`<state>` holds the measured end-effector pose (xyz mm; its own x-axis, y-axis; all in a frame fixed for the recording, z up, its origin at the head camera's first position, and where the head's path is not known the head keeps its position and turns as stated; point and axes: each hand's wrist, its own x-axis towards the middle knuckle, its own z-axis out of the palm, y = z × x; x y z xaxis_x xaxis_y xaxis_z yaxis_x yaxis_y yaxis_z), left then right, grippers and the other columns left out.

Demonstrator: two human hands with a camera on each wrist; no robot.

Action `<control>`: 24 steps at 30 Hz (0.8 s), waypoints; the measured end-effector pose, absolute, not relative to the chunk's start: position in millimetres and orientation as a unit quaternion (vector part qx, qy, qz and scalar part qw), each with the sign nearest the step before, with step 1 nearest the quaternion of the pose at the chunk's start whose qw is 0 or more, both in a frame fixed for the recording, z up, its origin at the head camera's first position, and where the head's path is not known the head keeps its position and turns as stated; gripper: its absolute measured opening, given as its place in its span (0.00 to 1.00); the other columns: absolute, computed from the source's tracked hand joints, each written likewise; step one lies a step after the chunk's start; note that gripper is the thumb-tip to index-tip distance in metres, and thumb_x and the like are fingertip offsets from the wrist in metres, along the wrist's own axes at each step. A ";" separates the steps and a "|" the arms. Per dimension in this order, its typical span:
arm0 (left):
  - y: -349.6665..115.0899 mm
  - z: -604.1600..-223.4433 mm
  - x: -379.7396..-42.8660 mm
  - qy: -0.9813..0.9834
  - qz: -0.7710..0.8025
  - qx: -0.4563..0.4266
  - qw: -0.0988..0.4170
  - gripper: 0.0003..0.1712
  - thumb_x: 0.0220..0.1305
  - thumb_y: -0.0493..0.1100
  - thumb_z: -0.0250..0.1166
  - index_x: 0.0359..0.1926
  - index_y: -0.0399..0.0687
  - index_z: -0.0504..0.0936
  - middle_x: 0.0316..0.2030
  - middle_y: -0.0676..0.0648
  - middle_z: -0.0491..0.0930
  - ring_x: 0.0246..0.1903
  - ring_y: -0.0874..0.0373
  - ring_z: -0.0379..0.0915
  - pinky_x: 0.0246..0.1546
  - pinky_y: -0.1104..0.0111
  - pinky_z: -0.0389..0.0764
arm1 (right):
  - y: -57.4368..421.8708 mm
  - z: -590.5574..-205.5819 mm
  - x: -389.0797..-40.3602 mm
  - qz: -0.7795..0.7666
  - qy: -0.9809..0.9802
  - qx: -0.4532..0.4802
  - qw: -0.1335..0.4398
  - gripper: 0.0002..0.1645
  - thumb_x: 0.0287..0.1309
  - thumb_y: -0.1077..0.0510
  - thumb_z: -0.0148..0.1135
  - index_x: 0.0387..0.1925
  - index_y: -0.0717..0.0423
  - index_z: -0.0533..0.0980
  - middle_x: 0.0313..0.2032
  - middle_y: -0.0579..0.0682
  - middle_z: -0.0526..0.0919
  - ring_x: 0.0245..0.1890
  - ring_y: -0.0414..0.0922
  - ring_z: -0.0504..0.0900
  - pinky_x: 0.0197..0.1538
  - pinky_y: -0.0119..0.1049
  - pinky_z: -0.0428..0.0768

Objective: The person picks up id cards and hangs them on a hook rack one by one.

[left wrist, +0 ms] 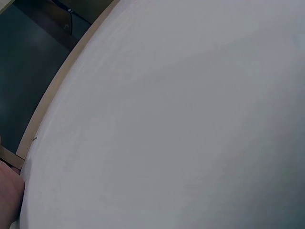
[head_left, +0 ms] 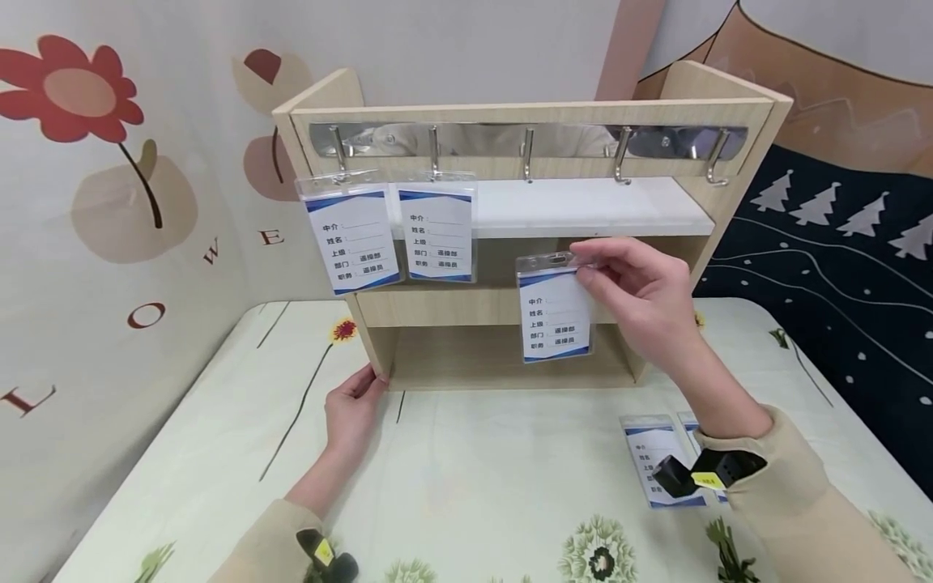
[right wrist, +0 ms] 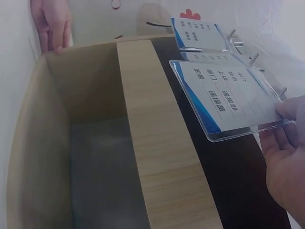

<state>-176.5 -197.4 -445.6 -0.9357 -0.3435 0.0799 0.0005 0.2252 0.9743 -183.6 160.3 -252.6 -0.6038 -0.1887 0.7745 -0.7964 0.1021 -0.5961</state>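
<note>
My right hand (head_left: 641, 295) pinches the upper right corner of a clear badge holder (head_left: 555, 320) with a white and blue card inside. It hangs upright in front of the wooden shelf (head_left: 459, 308), below the hook rail. In the right wrist view, thumb and fingers grip the edge of the same badge holder (right wrist: 228, 102). My left hand (head_left: 353, 409) holds the shelf's lower left corner, fingers at the side panel's edge. Two similar badge holders, one on the left (head_left: 353, 239) and another beside it (head_left: 436, 235), hang from the first two hooks.
A metal rail (head_left: 481, 139) carries several hooks; the middle hook (head_left: 528, 154) and those right of it hold nothing. Two more badge holders (head_left: 652, 461) lie on the flowered tablecloth (head_left: 466, 461), partly under my right forearm. Patterned curtains hang behind.
</note>
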 end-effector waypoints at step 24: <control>-196.1 -444.2 -175.6 -0.770 -0.614 0.112 0.133 0.22 0.74 0.37 0.62 0.66 0.37 0.78 0.59 0.36 0.80 0.55 0.55 0.80 0.44 0.83 0.79 | 120.6 -224.9 -203.1 0.583 -0.627 0.381 0.350 0.13 0.65 0.78 0.57 0.50 0.76 0.79 0.43 0.52 0.85 0.43 0.44 0.83 0.45 0.29 0.81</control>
<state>-175.6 -196.1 -444.2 -0.9398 -0.3350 0.0677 -0.0089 0.2220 0.9750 -203.1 120.6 -224.9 -0.4654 -0.0706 0.8823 -0.8851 0.0311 -0.4644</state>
